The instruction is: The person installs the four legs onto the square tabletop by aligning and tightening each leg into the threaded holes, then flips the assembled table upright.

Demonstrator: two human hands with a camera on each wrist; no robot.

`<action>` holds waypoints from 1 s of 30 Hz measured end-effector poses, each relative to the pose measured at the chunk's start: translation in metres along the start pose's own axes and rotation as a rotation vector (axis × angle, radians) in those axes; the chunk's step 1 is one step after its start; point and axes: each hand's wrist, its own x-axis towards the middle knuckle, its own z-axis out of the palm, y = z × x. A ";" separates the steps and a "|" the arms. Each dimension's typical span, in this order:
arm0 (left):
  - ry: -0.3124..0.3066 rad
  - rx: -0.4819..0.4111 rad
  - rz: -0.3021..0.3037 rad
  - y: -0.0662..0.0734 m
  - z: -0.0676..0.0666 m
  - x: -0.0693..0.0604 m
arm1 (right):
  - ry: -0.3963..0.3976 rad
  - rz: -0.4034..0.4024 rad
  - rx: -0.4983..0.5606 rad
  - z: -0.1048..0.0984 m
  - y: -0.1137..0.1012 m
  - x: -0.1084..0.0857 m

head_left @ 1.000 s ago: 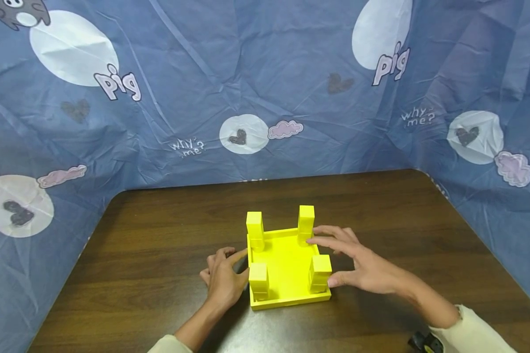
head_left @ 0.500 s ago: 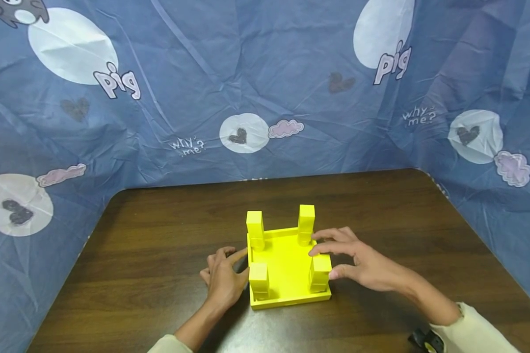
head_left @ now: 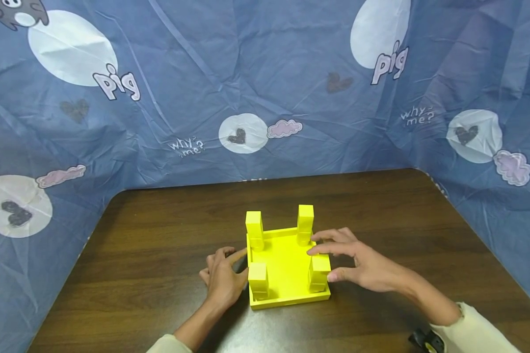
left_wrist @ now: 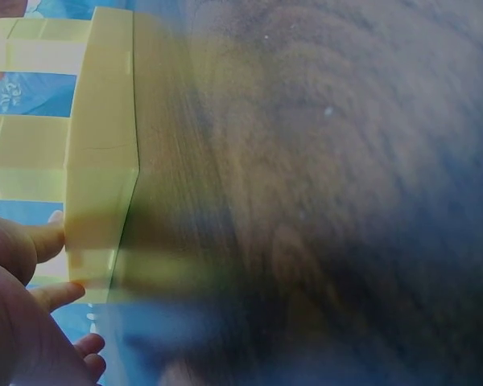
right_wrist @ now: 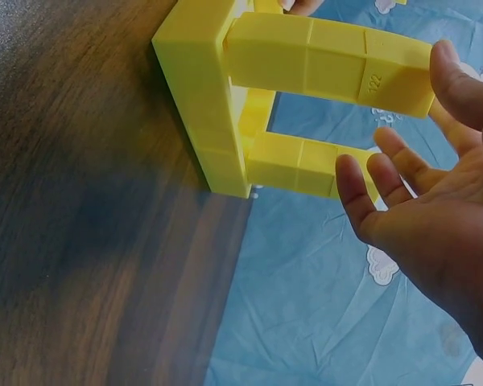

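Observation:
A yellow square tray-like base (head_left: pixel 287 267) with a raised rim lies on the table, an upright block-like post at each corner. In the right wrist view the posts show segment lines, and the near right post (right_wrist: pixel 330 60) carries the number 122. My right hand (head_left: pixel 362 262) pinches the upper part of that post, thumb on its right side and index finger on the far side. Its other fingers reach toward the far right post (head_left: pixel 305 225). My left hand (head_left: pixel 224 279) steadies the left wall of the base (left_wrist: pixel 101 161) with extended thumb and index finger touching it.
The brown wooden table (head_left: pixel 168 220) extends around the base. A blue printed cloth (head_left: pixel 265 88) stands behind and along the sides. A black device (head_left: pixel 426 341) sits by the right sleeve at the bottom right.
My right thumb has moved slightly up the near right post, and the index finger has come nearer toward that post. The left hand and the base have stayed in place.

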 end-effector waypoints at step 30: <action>-0.013 -0.025 0.199 -0.010 -0.016 0.005 | 0.121 0.102 -0.215 -0.005 0.043 -0.002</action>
